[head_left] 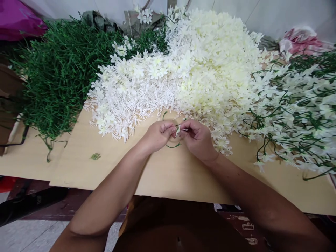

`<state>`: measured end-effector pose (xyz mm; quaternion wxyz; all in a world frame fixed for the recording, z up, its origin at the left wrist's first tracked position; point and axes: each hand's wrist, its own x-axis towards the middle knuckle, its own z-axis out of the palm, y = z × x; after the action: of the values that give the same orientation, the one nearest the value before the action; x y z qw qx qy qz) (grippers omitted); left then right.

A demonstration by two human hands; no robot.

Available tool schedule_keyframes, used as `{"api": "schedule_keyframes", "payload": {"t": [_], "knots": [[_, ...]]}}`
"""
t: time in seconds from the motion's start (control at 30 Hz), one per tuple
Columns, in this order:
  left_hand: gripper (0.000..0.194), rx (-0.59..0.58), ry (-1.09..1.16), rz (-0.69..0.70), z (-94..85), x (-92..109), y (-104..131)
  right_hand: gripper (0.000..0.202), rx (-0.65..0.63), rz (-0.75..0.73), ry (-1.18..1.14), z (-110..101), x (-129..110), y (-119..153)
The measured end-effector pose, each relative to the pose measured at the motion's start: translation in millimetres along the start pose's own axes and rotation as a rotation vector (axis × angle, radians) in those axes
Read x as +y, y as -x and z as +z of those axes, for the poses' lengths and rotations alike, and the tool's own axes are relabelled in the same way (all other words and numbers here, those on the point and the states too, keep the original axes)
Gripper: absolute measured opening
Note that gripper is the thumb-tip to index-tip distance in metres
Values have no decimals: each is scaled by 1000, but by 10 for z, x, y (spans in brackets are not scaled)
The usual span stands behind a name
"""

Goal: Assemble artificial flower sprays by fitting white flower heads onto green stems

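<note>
My left hand [161,134] is closed in a pinch on a thin green artificial stem [172,146], whose curved ends stick out above and below the fingers. Close against it, my right hand [195,136] pinches a small white flower piece [178,130] at the stem, the fingertips of both hands nearly touching. Part of the flower piece is hidden by the fingers. Just beyond the hands lie a heap of white stamen-like pieces [141,94] and a larger heap of cream artificial petals [217,63].
Bare green stems [60,70] are piled at the left. White flowers on green stems [296,115] spread over the right side. Cardboard [168,175] covers the table, with a small green scrap [95,156] on it. A pink and white cloth [301,40] lies by the wall.
</note>
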<state>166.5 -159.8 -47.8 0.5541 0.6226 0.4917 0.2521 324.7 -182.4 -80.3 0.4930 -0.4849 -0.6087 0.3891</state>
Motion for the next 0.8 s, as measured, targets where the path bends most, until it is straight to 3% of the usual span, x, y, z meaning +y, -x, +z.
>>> {"api": "schedule_keyframes", "payload": {"t": [0.13,0.43,0.63,0.73,0.8], "knots": [[28,-22,11,4,-24,7,-12,7,-24,57,-76,3,-40,-7],[26,-98,-103,0,-67,-34,-7,6,-50,74,-19,22,-31,9],[26,-196,-40,69,-130,-36,-11,19,-266,160,-105,-141,-68,-80],[27,-164,-157,90,-126,-55,-32,10,-381,93,66,-318,-162,-174],[27,-118,-268,140,-123,-67,-41,5,-385,5,203,-394,-234,-268]]}}
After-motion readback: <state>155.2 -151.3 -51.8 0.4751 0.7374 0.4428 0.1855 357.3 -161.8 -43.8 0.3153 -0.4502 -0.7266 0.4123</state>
